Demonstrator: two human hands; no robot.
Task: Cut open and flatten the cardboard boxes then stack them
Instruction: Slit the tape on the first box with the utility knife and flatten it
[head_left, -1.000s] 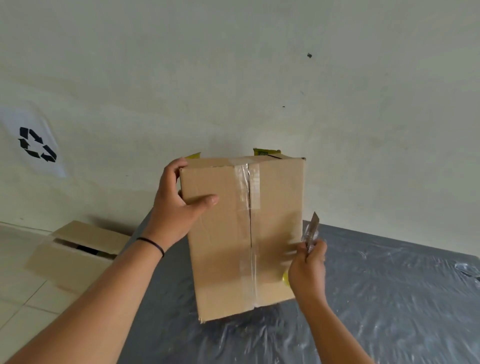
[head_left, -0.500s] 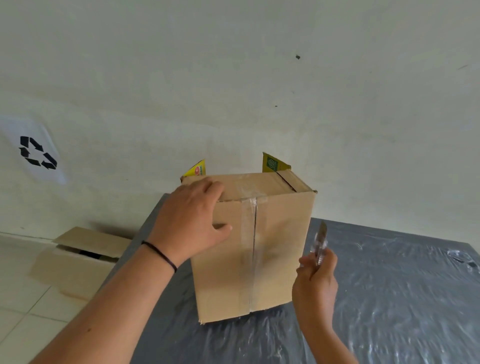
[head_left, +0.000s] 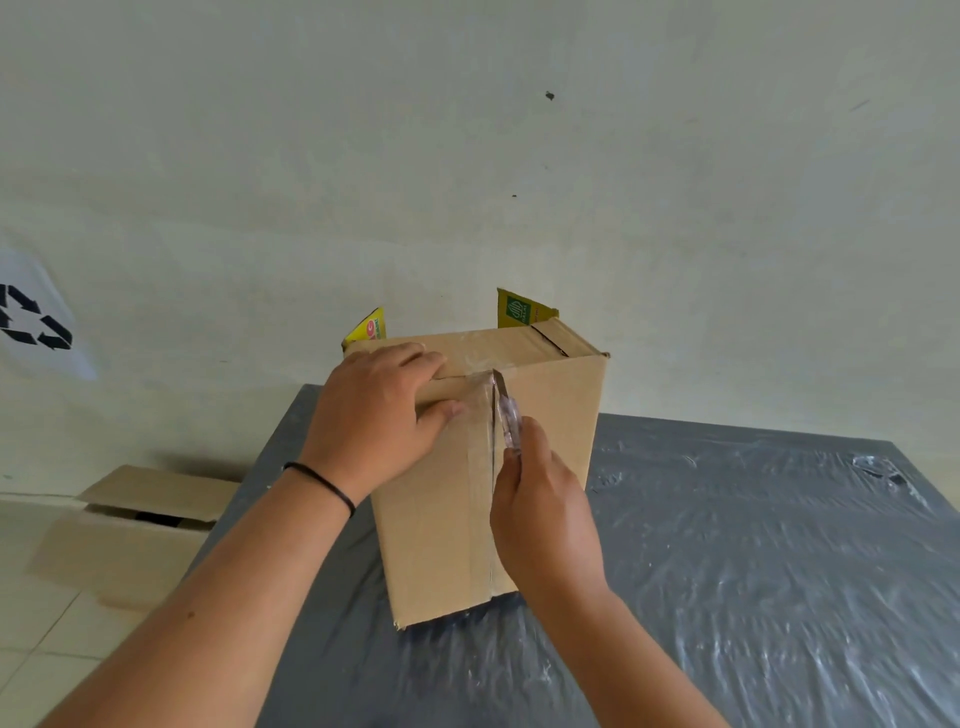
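A brown cardboard box (head_left: 550, 426) stands on end on the grey table (head_left: 753, 545), its taped seam facing me. Two yellow printed flaps stick up behind it. My left hand (head_left: 379, 415) grips the box's upper left edge, fingers over the top and thumb on the front face. My right hand (head_left: 540, 514) holds a clear-handled utility knife (head_left: 506, 415). The blade tip sits at the top of the taped centre seam. My right hand hides the lower part of the knife handle.
The table is covered with crinkled clear plastic film. On the tiled floor to the left sits another open cardboard box (head_left: 135, 525). A recycling-symbol sign (head_left: 31, 317) hangs on the plain wall at left.
The box came down upright onto the table. My left hand shifted onto its top edge. My right hand brought the knife from beside the box to the top of the taped seam.
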